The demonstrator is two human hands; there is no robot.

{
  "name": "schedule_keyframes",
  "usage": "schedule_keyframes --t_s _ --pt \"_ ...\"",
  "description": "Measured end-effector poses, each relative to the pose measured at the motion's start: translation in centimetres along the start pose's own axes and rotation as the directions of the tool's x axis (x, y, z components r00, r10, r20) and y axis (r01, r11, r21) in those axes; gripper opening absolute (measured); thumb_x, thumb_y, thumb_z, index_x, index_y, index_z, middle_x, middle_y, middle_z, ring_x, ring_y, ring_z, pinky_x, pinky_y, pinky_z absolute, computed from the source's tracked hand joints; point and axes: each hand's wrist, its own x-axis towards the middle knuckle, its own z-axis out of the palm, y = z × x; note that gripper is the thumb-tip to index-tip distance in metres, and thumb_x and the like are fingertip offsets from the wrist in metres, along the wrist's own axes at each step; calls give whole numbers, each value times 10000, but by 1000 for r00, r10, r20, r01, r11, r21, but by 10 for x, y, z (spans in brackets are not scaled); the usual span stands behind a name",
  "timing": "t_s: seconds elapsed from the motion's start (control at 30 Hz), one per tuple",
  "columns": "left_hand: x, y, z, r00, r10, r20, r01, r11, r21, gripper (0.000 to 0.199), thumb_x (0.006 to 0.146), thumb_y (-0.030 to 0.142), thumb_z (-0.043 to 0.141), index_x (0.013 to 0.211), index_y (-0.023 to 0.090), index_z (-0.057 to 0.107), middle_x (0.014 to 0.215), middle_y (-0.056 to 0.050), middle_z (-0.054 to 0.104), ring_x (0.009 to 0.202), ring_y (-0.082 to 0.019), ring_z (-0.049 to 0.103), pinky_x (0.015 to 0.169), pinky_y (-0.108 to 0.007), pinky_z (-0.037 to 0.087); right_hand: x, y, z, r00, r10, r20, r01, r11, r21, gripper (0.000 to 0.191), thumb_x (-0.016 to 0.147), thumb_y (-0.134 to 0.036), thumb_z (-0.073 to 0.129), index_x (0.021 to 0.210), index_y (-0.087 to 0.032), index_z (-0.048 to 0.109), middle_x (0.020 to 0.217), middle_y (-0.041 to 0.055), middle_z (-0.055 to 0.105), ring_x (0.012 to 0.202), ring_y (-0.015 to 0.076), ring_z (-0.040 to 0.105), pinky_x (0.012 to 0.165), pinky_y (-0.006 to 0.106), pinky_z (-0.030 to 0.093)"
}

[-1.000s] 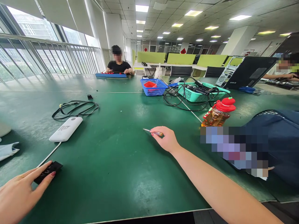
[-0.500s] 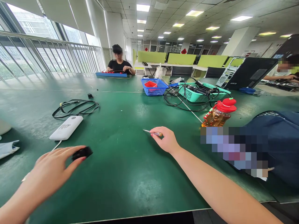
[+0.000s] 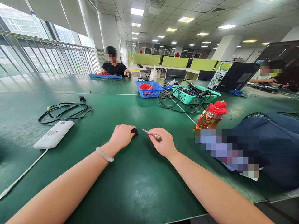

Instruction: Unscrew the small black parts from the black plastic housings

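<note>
My left hand (image 3: 121, 137), a pale bangle (image 3: 104, 154) at its wrist, is closed on a small black block (image 3: 135, 132) near the middle of the green table. Fingers cover most of the block, so its exact kind is unclear. Just to the right, my right hand (image 3: 163, 141) pinches a slim pointed hand tool (image 3: 154, 135) with a silvery tip and a brownish rounded end. That tip points left toward the block, with a small gap between them.
Left lie a white power bank (image 3: 54, 134) with a cable, a black cord loop (image 3: 65, 112) and a small black piece (image 3: 82, 98). Beyond are a blue basket (image 3: 149, 93) and a green basket (image 3: 196, 99) of cables. A red-capped bottle (image 3: 211, 115) and dark bag (image 3: 275, 149) stand right. Two people sit farther off.
My left hand has carried the black block from the left side to the middle, close to the tool's tip. My right hand stays nearly in place; the view has shifted slightly right.
</note>
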Motion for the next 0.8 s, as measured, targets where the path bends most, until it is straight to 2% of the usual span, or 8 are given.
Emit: schedule_keyframes --t_s 0.2,0.4,0.57,0.8 --pt "4 -13 16 999 22 -31 -25 994 -104 360 940 336 491 1262 243 621 1240 -58 693 1172 -293 580 1025 -471 417 -1 -8 1 994 -114 5 113 991 66 145 868 -161 600 921 -250 701 915 19 759 836 171 692 791 328 571" --pt "7 -21 24 997 53 -53 -63 977 -206 379 922 310 520 1281 237 615 1236 -45 696 1161 -270 584 1044 -437 428 -3 -12 5 964 -246 97 240 968 65 145 868 -144 611 935 -240 696 937 30 757 828 172 682 773 335 551" --pt "7 -21 25 996 57 -70 -71 975 -211 376 912 298 543 1273 233 626 1210 -52 707 1141 -271 594 1033 -444 439 -4 -10 7 963 -214 165 205 976 71 145 882 -159 618 955 -249 705 990 32 752 864 177 680 796 345 551" --pt "7 -21 26 996 66 -67 -79 973 -215 367 913 286 542 1265 235 629 1216 -41 706 1137 -271 596 1030 -443 441 -4 -8 7 968 -190 162 177 980 91 150 882 -153 622 963 -246 708 987 34 752 874 173 677 807 344 556"
